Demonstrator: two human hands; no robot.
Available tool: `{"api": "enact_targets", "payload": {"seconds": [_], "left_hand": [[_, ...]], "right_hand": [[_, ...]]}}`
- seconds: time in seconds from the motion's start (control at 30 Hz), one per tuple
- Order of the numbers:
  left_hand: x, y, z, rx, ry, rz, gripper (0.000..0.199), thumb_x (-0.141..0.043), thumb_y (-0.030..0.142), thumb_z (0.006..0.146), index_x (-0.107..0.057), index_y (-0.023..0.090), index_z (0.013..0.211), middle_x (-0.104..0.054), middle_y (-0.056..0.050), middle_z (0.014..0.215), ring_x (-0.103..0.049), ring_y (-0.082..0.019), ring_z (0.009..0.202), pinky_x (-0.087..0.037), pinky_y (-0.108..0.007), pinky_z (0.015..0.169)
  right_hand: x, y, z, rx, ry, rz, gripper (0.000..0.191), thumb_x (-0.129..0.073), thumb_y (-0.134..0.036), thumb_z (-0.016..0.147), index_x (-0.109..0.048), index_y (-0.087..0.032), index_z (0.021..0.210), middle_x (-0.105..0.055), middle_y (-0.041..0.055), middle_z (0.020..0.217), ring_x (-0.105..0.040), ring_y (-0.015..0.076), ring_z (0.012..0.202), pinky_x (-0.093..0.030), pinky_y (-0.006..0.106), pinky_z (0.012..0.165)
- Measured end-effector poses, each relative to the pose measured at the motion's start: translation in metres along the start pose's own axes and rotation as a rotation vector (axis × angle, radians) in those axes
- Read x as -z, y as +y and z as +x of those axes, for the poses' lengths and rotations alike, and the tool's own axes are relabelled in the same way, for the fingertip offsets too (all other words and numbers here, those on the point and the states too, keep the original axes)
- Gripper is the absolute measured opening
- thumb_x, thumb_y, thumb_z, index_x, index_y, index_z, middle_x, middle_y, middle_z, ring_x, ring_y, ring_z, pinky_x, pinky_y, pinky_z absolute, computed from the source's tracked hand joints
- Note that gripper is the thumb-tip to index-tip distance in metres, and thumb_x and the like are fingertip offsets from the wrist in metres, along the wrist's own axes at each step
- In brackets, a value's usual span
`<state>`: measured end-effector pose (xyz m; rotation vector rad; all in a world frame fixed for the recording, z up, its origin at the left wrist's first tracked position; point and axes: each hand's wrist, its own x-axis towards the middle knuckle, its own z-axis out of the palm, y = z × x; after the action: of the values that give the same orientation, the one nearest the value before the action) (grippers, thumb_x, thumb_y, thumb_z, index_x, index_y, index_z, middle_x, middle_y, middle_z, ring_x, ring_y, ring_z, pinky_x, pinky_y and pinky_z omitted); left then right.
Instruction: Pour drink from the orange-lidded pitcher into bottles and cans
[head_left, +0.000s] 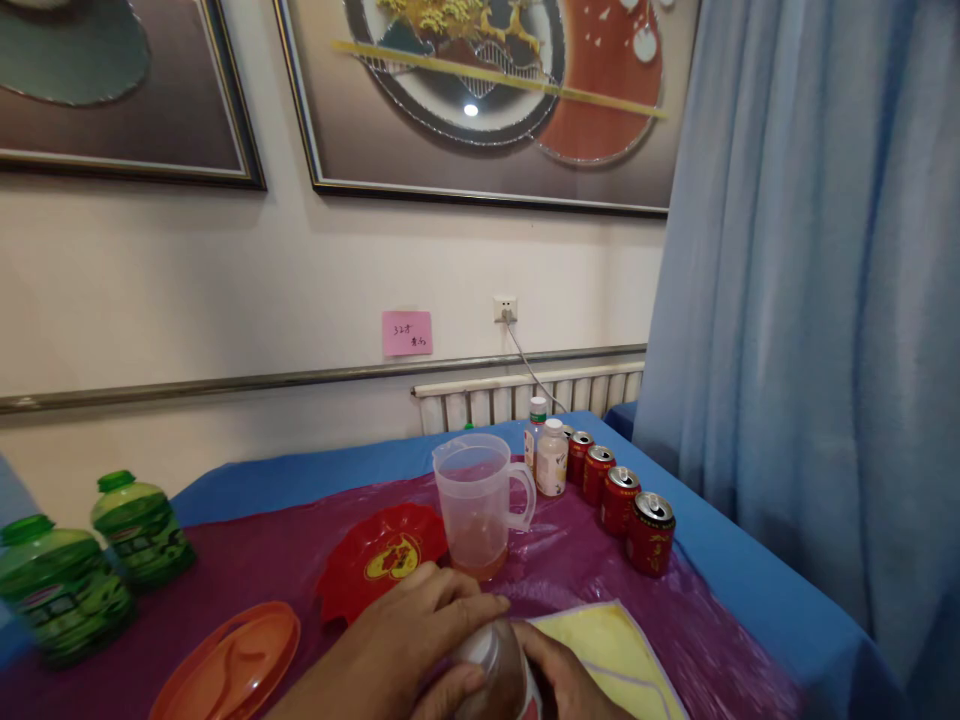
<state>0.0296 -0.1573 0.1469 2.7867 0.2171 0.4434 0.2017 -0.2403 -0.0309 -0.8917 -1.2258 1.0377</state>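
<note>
At the bottom centre, both of my hands are on a bottle [504,672] with brownish contents and a partly visible red and white label. Across its top lies my left hand [401,635], fingers curled over the cap area, which they hide. My right hand [564,678] wraps the bottle's right side. Just beyond them stands a clear plastic jug [472,490], upright, with a little orange-brown liquid at its base. A red scalloped plate [345,570] sits to the jug's left. Beside my right hand lies a folded yellow cloth [619,650].
Several red cans [651,540] line the table's right side. Two small bottles, one pale [553,465], stand behind the jug. Green bottles [142,530] are at left, near an orange oval dish [232,655]. Purple plastic sheeting [262,530] covers the blue tablecloth [300,470].
</note>
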Motion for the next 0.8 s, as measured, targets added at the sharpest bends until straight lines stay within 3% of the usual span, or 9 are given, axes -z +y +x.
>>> {"api": "enact_targets", "payload": {"seconds": [0.23, 0.33, 0.43, 0.53, 0.63, 0.7, 0.8], "left_hand": [[-0.042, -0.023, 0.005, 0.141, 0.108, 0.302, 0.021, -0.055, 0.041, 0.089, -0.066, 0.025, 0.095, -0.068, -0.003, 0.090, -0.064, -0.021, 0.078, -0.048, -0.029, 0.069], [-0.042, -0.018, 0.010, 0.234, 0.061, 0.412, 0.033, -0.043, 0.048, 0.092, -0.063, 0.024, 0.084, -0.066, -0.004, 0.079, -0.064, -0.023, 0.070, -0.045, -0.032, 0.062], [-0.027, -0.007, 0.016, 0.319, -0.013, 0.421, 0.042, -0.034, 0.052, 0.094, -0.060, 0.023, 0.077, -0.066, -0.005, 0.074, -0.066, -0.026, 0.070, -0.043, -0.035, 0.062], [-0.007, -0.003, 0.016, 0.438, -0.021, 0.322, 0.046, -0.032, 0.056, 0.094, -0.056, 0.023, 0.072, -0.064, -0.003, 0.069, -0.062, -0.023, 0.065, -0.038, -0.032, 0.060], [0.002, -0.011, 0.004, 0.494, 0.075, 0.088, 0.049, -0.031, 0.061, 0.094, -0.051, 0.024, 0.069, -0.058, 0.002, 0.065, -0.055, -0.017, 0.060, -0.037, -0.027, 0.057], [-0.004, -0.023, -0.013, 0.530, 0.165, -0.099, 0.050, -0.032, 0.065, 0.093, -0.050, 0.024, 0.068, -0.054, 0.003, 0.063, -0.052, -0.015, 0.059, -0.039, -0.025, 0.056], [-0.037, -0.045, -0.046, 0.674, 0.293, -0.368, 0.053, -0.036, 0.072, 0.089, -0.054, 0.025, 0.073, -0.055, 0.003, 0.066, -0.054, -0.016, 0.063, -0.045, -0.023, 0.056]], "right_hand": [[-0.004, 0.001, -0.002, -0.021, 0.032, -0.057, 0.075, -0.088, -0.056, 0.059, -0.065, -0.024, 0.123, -0.070, 0.0052, 0.105, -0.064, 0.0261, 0.095, -0.050, 0.037, 0.086], [-0.006, 0.001, -0.003, -0.038, 0.055, -0.076, 0.073, -0.087, -0.057, 0.060, -0.066, -0.024, 0.122, -0.070, 0.0054, 0.105, -0.064, 0.0265, 0.096, -0.050, 0.038, 0.088], [-0.008, -0.002, -0.004, -0.029, 0.055, -0.058, 0.072, -0.088, -0.054, 0.059, -0.067, -0.024, 0.120, -0.071, 0.0053, 0.105, -0.065, 0.0272, 0.098, -0.049, 0.039, 0.090], [-0.009, 0.000, -0.004, -0.048, 0.036, -0.013, 0.075, -0.089, -0.053, 0.057, -0.066, -0.024, 0.122, -0.072, 0.0064, 0.108, -0.066, 0.0289, 0.099, -0.051, 0.039, 0.089], [-0.006, 0.008, -0.005, -0.029, 0.096, -0.009, 0.085, -0.089, -0.055, 0.056, -0.061, -0.022, 0.129, -0.071, 0.0083, 0.111, -0.065, 0.0313, 0.105, -0.049, 0.041, 0.093], [0.000, 0.008, -0.007, -0.010, 0.127, -0.024, 0.091, -0.087, -0.057, 0.056, -0.056, -0.022, 0.134, -0.072, 0.0087, 0.111, -0.065, 0.0310, 0.104, -0.049, 0.041, 0.094], [0.016, -0.010, -0.011, 0.020, 0.135, -0.090, 0.092, -0.083, -0.059, 0.059, -0.049, -0.023, 0.136, -0.071, 0.0090, 0.112, -0.066, 0.0305, 0.103, -0.051, 0.040, 0.090]]}}
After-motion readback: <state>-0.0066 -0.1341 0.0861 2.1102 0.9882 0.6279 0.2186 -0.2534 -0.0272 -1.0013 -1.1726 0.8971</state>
